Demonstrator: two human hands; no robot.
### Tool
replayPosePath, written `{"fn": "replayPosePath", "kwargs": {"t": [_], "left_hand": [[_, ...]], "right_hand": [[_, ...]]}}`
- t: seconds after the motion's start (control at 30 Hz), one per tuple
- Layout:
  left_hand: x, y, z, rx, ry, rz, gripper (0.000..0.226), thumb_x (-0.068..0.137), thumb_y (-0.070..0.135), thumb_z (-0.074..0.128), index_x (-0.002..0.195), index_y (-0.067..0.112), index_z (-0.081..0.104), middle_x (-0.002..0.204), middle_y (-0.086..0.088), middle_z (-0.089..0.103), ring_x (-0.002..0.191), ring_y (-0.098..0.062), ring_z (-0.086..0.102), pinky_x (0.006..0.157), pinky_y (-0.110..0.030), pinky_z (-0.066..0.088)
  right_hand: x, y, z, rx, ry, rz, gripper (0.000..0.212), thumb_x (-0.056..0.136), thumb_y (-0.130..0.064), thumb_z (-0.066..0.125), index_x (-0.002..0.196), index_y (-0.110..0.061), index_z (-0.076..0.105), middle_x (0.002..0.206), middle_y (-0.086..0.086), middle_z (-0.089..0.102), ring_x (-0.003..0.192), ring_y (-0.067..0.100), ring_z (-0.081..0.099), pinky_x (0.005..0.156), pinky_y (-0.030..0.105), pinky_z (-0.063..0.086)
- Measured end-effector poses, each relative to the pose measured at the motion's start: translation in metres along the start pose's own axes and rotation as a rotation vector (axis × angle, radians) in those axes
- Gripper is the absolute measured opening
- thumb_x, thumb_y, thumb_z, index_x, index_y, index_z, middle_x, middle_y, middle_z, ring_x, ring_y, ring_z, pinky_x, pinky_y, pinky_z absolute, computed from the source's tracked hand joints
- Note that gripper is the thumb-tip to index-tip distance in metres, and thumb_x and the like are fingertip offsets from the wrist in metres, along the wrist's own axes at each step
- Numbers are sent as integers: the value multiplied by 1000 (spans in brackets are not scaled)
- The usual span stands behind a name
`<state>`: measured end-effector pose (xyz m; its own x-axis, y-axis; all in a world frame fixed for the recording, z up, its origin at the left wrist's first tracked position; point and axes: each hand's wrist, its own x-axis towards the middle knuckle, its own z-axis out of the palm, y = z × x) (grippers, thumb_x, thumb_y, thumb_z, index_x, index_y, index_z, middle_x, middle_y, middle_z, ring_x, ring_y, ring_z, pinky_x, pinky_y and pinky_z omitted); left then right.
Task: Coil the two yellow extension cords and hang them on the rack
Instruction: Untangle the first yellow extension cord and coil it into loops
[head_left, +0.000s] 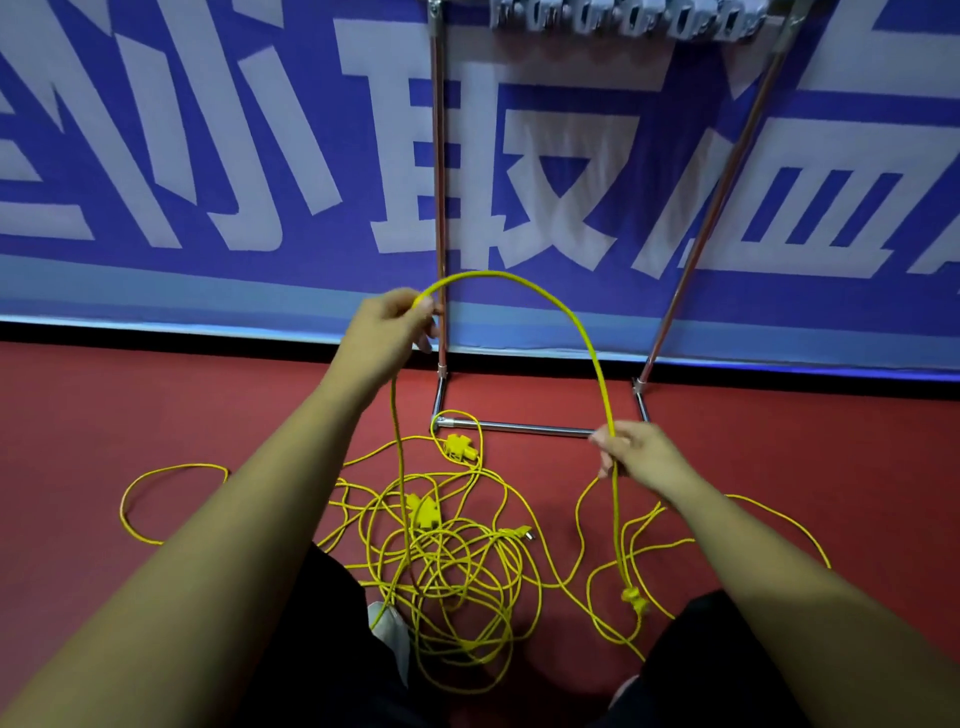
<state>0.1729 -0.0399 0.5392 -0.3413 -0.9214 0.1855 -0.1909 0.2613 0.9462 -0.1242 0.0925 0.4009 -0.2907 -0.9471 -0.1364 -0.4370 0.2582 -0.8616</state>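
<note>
Our left hand (387, 325) is raised with the arm stretched forward, its fingers curled round the yellow cord (519, 278). Our right hand (641, 454) sits lower and further out and pinches the same cord between thumb and fingertips. Between the two grips the cord stands up in a smooth arch. From that we judge it light and springy enough to keep a curve, yet limp enough to kink and snag. Its jacket looks smooth, so a loose pinch should let it slide.

Below the right hand the cord drops to a plug (635, 600), and we would start coiling from that end. From the left hand it falls into the heap (447, 571) of loops on the floor (779, 441), just in front of the base bar (519, 427) of the rack (440, 208). A socket block (458, 447) lies close to the bar's left corner. Both cords are tangled there, and we cannot tell them apart. Nothing is coiled or hung yet.
</note>
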Motion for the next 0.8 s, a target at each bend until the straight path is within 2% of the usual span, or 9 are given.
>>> {"fn": "replayPosePath", "kwargs": {"t": [0.17,0.27,0.33,0.37,0.43,0.5,0.6,0.7,0.8], "left_hand": [[0,-40,23,48,-61,-185,7,93,11,62,99,14,58,83,-6,70,72,-14,68,86,-35,52],[0,-58,29,326,-66,-190,38,88,24,70,122,12,58,117,-10,67,111,-24,63,100,-36,46],[-5,-58,32,414,-57,-66,63,86,27,72,142,13,44,144,-5,47,134,-18,42,106,-26,31],[-9,-56,35,388,-94,9,69,87,27,71,146,16,38,148,2,39,138,-11,34,107,-22,26],[-14,-51,45,250,-265,63,66,90,32,69,147,22,37,146,12,38,135,0,32,111,-22,25],[-16,-54,54,165,-366,54,53,89,40,65,138,25,48,136,5,55,127,-3,48,111,-33,37],[-17,-62,60,240,-336,144,39,87,45,57,123,31,54,103,1,56,105,-12,53,94,-29,41],[-23,-65,68,272,-414,191,32,88,44,56,119,36,54,102,2,47,102,-4,46,91,-14,35],[-26,-69,79,227,-450,198,15,96,35,49,97,22,56,84,9,51,78,-4,50,74,-27,40]], "right_hand": [[7,-59,-5,46,37,-165,11,96,-10,57,93,-1,53,54,6,53,45,19,51,51,29,48],[5,-82,-4,14,-19,-211,11,96,-12,57,88,-8,52,52,3,54,45,17,51,53,32,49],[4,-93,-2,45,-43,-236,12,96,-11,57,86,-10,53,50,0,52,47,17,48,54,34,51],[3,-98,-2,66,-56,-250,11,97,-11,57,86,-10,55,50,0,51,49,17,47,55,34,51],[0,-109,1,77,-87,-274,11,97,-12,57,86,-8,58,51,1,49,52,18,47,56,34,51],[-1,-118,2,20,-106,-285,12,97,-14,57,86,-9,61,52,1,53,53,17,52,59,35,51],[1,-120,1,-136,-97,-293,12,95,-19,60,85,-18,67,58,-1,63,55,11,57,61,35,49],[4,-109,1,-186,-49,-338,8,90,-20,67,90,-17,74,72,1,66,67,7,58,65,25,44],[5,-100,2,-287,54,-364,13,87,-24,71,98,-19,76,80,-5,63,80,11,58,69,14,39]]}}
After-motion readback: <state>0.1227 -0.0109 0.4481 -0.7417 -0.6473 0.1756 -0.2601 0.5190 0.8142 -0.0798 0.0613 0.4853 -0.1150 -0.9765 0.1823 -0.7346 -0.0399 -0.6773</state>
